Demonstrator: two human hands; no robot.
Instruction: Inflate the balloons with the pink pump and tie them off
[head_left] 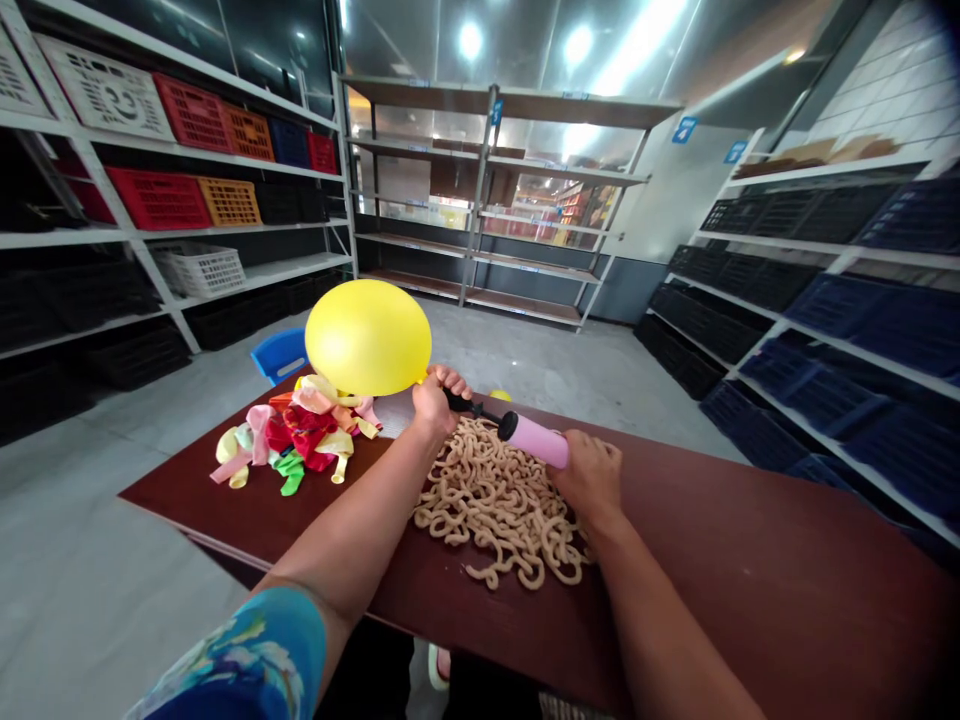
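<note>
A large inflated yellow balloon (367, 338) sits at the far end of a hand balloon pump, above the table's back left part. My left hand (437, 402) is closed around the balloon's neck and the pump's black end. The pump's pink barrel (537, 441) slants down to the right, with a black rod showing between barrel and left hand. My right hand (591, 474) is wrapped around the barrel's near end. Below the pump lies a heap of tan, rope-like curled strands (502, 500). Limp balloons (304, 432) in several colours are piled left of my left hand.
The dark red table (697, 540) extends to the right. A blue chair (279, 354) stands behind its left corner. Something round and yellow (500, 395) shows beyond the back edge. Shelves with crates (161, 198) line the left, a mostly bare rack (480, 180) the back, dark crates (862, 330) the right.
</note>
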